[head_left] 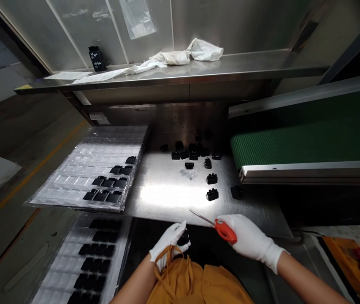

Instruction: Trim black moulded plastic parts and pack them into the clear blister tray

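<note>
One steel table (161, 204) was hemmed in by green conveyor (306, 126) and clear tray (69, 169); by the right hand (246, 232) a red-handled tool (227, 232) was gripped, by the left hand (167, 242), near the apron (198, 280), a black part (184, 239); the shelf block (97, 59) lettering couldn't be read!

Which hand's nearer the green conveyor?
Right: the right hand, holding a red-handled tool, is in front of the green conveyor; the left hand, holding a black part, is farther left.

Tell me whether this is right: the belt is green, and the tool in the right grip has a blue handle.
Not quite: the handle is red, not blue, as the head view shows. The belt is green, and the tool is in the right grip.
</note>
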`<state>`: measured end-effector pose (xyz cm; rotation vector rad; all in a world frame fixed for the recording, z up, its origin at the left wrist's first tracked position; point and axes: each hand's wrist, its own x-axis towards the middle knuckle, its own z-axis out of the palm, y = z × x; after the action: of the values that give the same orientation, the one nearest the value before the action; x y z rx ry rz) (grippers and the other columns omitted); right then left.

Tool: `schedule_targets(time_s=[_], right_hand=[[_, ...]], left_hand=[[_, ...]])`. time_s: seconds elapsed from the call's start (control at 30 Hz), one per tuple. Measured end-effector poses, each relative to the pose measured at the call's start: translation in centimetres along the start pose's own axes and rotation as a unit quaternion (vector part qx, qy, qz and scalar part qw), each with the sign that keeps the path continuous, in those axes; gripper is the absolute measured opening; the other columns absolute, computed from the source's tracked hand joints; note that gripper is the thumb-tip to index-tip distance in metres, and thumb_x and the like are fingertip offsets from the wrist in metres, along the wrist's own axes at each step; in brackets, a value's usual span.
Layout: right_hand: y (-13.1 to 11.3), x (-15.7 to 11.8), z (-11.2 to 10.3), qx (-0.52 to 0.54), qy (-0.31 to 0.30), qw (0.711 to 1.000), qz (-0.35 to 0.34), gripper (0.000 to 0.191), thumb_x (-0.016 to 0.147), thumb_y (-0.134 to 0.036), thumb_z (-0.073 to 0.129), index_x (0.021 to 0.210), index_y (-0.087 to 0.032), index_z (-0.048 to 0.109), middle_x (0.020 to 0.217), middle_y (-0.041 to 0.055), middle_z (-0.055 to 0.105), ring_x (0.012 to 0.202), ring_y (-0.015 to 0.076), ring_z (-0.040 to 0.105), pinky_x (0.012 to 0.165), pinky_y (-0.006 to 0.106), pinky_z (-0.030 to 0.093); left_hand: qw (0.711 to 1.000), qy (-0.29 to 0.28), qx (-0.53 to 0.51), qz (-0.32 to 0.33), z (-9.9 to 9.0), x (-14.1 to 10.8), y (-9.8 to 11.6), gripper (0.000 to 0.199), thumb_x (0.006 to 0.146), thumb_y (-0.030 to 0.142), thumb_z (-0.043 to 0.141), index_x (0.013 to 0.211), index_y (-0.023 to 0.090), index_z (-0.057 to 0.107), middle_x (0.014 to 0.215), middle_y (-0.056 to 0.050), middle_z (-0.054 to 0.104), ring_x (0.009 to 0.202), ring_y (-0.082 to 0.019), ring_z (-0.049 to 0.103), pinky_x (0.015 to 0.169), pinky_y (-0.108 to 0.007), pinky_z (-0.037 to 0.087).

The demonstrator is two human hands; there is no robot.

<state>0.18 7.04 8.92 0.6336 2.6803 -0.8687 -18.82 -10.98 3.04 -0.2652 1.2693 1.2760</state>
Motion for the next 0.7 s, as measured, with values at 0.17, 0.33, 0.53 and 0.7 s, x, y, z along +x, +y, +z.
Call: schedule_targets(time_s=[0.17, 0.33, 0.53, 0.7], right_hand=[[1.1, -1.0, -1.2, 0.067, 0.19, 0.98, 0.008, 0.026, 0.073, -0.015, 0.051, 0.095, -0.022, 0.061, 0.091, 0.0049, 0.072, 0.083, 0.0211, 0.066, 0.078, 0.029, 0.048], [3.2, -2.4, -0.9, 0.113, 0.328, 0.937, 0.049, 0.034, 0.086, -0.036, 0.052, 0.116, -0.022, 0.058, 0.102, 0.0076, 0.071, 0.091, 0.0235, 0.068, 0.084, 0.036, 0.055], [2.8, -4.0, -1.5, 0.094, 0.364, 0.926, 0.042, 0.033, 0.087, -0.037, 0.054, 0.117, -0.023, 0.058, 0.101, 0.0071, 0.071, 0.09, 0.0224, 0.07, 0.082, 0.036, 0.058], [1.9, -5.2, -1.3, 0.054, 0.298, 0.952, -0.046, 0.037, 0.087, -0.026, 0.054, 0.123, -0.026, 0.052, 0.104, 0.0051, 0.07, 0.095, 0.0204, 0.069, 0.088, 0.034, 0.057]], left_hand=[[0.994, -0.077, -0.012, 0.07, 3.8, -4.5, 4.3, 0.038, 0.074, 0.038, 0.08, 0.098, 0.015, 0.062, 0.083, -0.008, 0.066, 0.074, -0.023, 0.07, 0.047, -0.019, 0.048], [0.974, -0.099, -0.205, 0.013, 7.9, -8.9, 6.3, 0.029, 0.079, 0.02, 0.074, 0.103, 0.016, 0.059, 0.092, -0.006, 0.068, 0.082, -0.019, 0.072, 0.062, -0.02, 0.058], [0.94, -0.098, -0.324, -0.034, 9.9, -11.6, 5.6, 0.007, 0.087, 0.017, 0.063, 0.09, 0.013, 0.058, 0.088, -0.009, 0.068, 0.099, -0.021, 0.071, 0.074, -0.018, 0.059], [0.941, -0.05, -0.331, -0.044, 9.7, -11.2, 4.9, 0.006, 0.084, 0.017, 0.065, 0.084, 0.015, 0.06, 0.085, -0.007, 0.068, 0.107, -0.019, 0.069, 0.078, -0.015, 0.058]])
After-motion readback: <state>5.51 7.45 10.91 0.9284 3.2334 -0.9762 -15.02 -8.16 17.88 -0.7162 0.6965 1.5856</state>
